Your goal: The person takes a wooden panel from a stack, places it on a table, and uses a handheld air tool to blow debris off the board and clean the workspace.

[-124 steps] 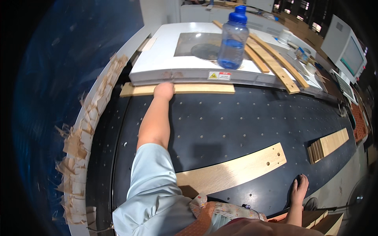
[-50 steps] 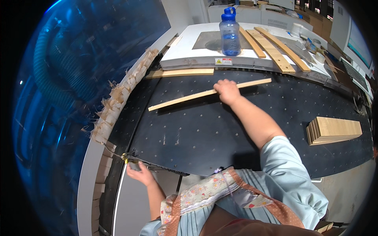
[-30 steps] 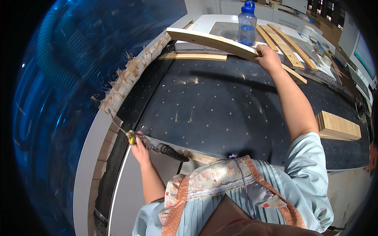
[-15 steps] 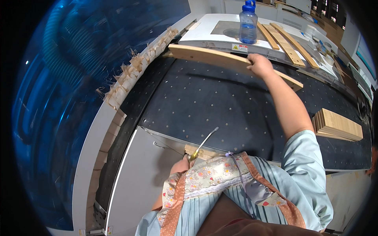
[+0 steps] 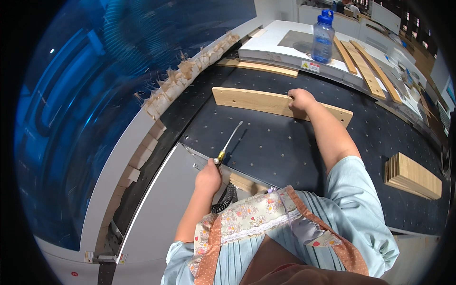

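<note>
Evidently the work is partway through, judging by how things lie: one wooden board (image 5: 259, 101) is up in the hand and not laid down, while others lie in separate groups. The right hand (image 5: 302, 100) has its grip closed over the board's upper edge, right of the middle, pinching it so that it stands on its long side with a broad face toward the person. Holes show near both ends. The board is over the far half of the black, dotted worktop (image 5: 259, 156), roughly parallel to its far edge; I cannot tell whether its lower edge touches the surface.

The left hand (image 5: 208, 176) is wrapped around the handle of an air blow gun (image 5: 221, 156) at the worktop's near edge, toward the near left corner. Its thin nozzle slants up toward the board but is apart from it, and whether air is flowing cannot be seen. A black coiled hose (image 5: 227, 198) hangs beside that wrist.

Toward the worktop's right end sits a neat stack of boards (image 5: 412, 175); whether these are finished or waiting is unclear. One wooden strip (image 5: 259, 68) lies along the far edge, near the far left corner, and three wooden slats (image 5: 365, 71) rest on the white machine cover (image 5: 266, 50) beyond, beside a blue-capped water bottle (image 5: 323, 42).
</note>
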Demonstrator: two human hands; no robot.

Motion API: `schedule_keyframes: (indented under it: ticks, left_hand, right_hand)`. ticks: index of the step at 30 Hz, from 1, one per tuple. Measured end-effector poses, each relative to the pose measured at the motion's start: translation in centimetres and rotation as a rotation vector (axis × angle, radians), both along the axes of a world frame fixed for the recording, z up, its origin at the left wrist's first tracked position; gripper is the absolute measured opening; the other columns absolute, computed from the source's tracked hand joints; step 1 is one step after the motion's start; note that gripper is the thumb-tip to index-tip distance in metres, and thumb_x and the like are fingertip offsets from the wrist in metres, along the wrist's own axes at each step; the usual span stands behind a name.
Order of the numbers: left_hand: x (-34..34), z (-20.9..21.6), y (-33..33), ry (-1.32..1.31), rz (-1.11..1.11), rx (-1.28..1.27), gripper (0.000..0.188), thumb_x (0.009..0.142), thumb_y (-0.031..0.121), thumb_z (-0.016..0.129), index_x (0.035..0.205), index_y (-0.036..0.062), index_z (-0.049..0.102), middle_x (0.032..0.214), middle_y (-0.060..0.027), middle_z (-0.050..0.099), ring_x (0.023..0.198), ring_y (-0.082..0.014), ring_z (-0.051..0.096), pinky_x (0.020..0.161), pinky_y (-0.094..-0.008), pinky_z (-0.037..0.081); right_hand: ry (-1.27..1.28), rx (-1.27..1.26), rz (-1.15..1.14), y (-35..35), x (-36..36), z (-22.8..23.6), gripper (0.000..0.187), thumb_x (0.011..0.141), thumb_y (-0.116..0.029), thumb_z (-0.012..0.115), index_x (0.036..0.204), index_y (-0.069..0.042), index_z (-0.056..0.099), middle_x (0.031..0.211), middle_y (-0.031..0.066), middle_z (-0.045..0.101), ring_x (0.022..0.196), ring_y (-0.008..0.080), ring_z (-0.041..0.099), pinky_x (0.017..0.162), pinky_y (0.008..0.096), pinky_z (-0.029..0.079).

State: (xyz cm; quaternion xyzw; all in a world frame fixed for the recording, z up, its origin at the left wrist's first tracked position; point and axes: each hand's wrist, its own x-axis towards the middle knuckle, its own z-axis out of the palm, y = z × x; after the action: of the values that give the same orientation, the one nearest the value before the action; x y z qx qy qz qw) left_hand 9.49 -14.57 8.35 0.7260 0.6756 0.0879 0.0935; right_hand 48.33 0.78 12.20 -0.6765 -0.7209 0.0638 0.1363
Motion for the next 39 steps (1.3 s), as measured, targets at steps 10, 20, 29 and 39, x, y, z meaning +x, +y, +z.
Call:
schedule_keyframes:
  ticks: [10,20,29,39]
  left_hand:
    - [1.5,1.5,7.8,0.064,0.000,-0.060,0.026,0.085,0.009,0.041,0.107,-0.0044,0.046,0.098,-0.0272,0.062,0.095,-0.0407,0.061,0.083,-0.0474,0.048]
    - [4.5,3.1,14.9,0.088,0.038,-0.164,0.035,0.086,0.010,0.040,0.117,-0.0059,0.047,0.112,-0.0273,0.059,0.107,-0.0369,0.057,0.091,-0.0430,0.046]
    - [2.6,2.2,16.6,0.037,0.039,-0.218,0.039,0.087,0.018,0.042,0.118,-0.0054,0.047,0.112,-0.0264,0.059,0.106,-0.0369,0.058,0.091,-0.0430,0.046]
    - [-0.3,2.7,17.1,-0.048,0.077,-0.254,0.037,0.088,0.021,0.050,0.114,-0.0055,0.045,0.071,-0.0176,0.064,0.049,-0.0265,0.061,0.046,-0.0375,0.049]
  right_hand:
    - [-0.166,-0.182,-0.270,0.4,-3.5,1.5,0.041,0.075,-0.010,0.067,0.112,-0.010,0.052,0.117,0.0101,0.059,0.112,0.0287,0.053,0.094,0.0525,0.038]
    - [-0.144,-0.011,-0.291,-0.2,-3.4,-0.2,0.035,0.072,-0.009,0.068,0.104,-0.011,0.055,0.110,0.0072,0.059,0.111,0.0255,0.051,0.097,0.0482,0.033]
    - [-0.089,-0.031,-0.251,0.3,-2.5,-0.4,0.046,0.063,-0.016,0.079,0.102,-0.010,0.056,0.109,0.0066,0.060,0.110,0.0260,0.051,0.099,0.0460,0.032]
    - [-0.092,-0.037,-0.246,0.3,-2.8,-0.3,0.051,0.062,-0.019,0.082,0.105,-0.011,0.056,0.110,0.0053,0.060,0.112,0.0244,0.051,0.098,0.0450,0.032]
